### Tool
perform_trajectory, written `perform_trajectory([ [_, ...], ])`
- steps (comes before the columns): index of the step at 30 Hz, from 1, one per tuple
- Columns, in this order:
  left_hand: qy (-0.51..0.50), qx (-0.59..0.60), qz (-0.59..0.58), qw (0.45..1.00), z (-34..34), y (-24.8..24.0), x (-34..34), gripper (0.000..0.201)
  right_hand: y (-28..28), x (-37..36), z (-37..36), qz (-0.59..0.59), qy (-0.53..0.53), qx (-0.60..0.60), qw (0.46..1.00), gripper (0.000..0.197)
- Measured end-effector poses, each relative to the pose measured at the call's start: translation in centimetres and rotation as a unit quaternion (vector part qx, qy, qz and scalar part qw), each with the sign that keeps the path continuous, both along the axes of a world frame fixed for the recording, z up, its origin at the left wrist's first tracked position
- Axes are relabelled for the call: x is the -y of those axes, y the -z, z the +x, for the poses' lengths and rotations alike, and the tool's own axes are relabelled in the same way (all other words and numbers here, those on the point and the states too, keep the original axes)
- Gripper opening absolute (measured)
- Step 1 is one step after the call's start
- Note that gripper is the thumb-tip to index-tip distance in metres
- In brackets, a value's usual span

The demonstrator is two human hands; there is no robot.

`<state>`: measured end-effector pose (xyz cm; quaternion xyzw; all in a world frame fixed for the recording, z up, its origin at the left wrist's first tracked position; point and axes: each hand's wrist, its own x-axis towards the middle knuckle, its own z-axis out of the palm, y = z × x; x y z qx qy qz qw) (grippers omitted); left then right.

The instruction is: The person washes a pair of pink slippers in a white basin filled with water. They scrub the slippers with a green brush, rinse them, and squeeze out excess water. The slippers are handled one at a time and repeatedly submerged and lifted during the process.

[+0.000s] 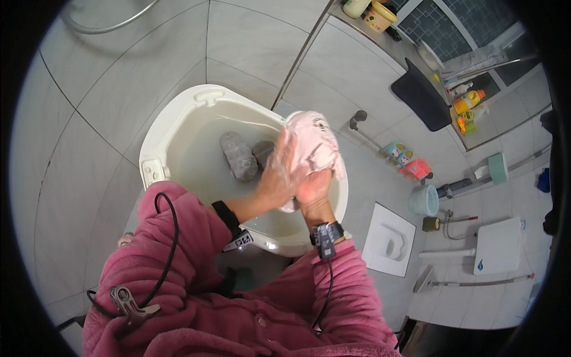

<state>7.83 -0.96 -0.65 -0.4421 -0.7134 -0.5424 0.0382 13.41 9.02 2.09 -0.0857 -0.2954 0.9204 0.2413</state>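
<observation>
A pink soft cloth item (315, 143) with a small dark pattern is bunched up over the right side of a white tub (156, 128); its exact kind is hard to make out. My right hand (315, 189) grips it from below, the fingers partly hidden in the folds. Against its left side lies my left hand (278, 181), fingers stretched out and somewhat blurred. Cloudy water stands in the tub. Two grey plush slippers, a nearer-left one (239, 157) and a partly covered one (263, 153), lie in it left of my hands.
Tiled walls rise behind the tub. To the right are a squat toilet (389, 241), a light blue bucket (424, 201) and a toilet brush (432, 224). Several bottles, one a yellow bottle (468, 101), line the window sill. A black cable (172, 250) runs along my left sleeve.
</observation>
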Motion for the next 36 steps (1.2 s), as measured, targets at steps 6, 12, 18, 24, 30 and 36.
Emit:
perform_trajectory([
  [6, -0.022, 0.113, -0.121, 0.986, -6.2, 0.2, -0.7, 0.061, 1.5, 4.0, 0.2, -0.135, -0.079, 0.087, 0.984, 0.052],
  [12, 0.002, -0.096, -0.123, 0.988, 0.5, 1.4, 1.0, 0.057, 2.7, 1.4, 0.1, -0.108, -0.008, 0.148, 0.983, 0.054],
  [18, 0.095, -0.182, -0.067, 0.976, -4.4, -3.9, 1.7, 0.071, 2.2, 1.2, 1.1, 0.166, 0.050, 0.262, 0.949, 0.058],
  [24, 0.068, -0.074, -0.053, 0.994, -4.9, -4.0, -0.3, 0.029, 4.1, 0.5, 2.7, 0.785, -0.057, 0.354, 0.505, 0.024],
  [30, -0.067, 0.174, -0.020, 0.982, -4.9, -0.8, -1.7, 0.018, 4.7, 0.7, 2.7, 0.715, -0.051, 0.343, 0.607, 0.021],
  [36, -0.002, 0.056, 0.063, 0.996, -3.1, -0.6, -0.7, 0.024, 4.6, 1.8, 0.9, 0.780, 0.144, 0.205, 0.573, 0.027],
])
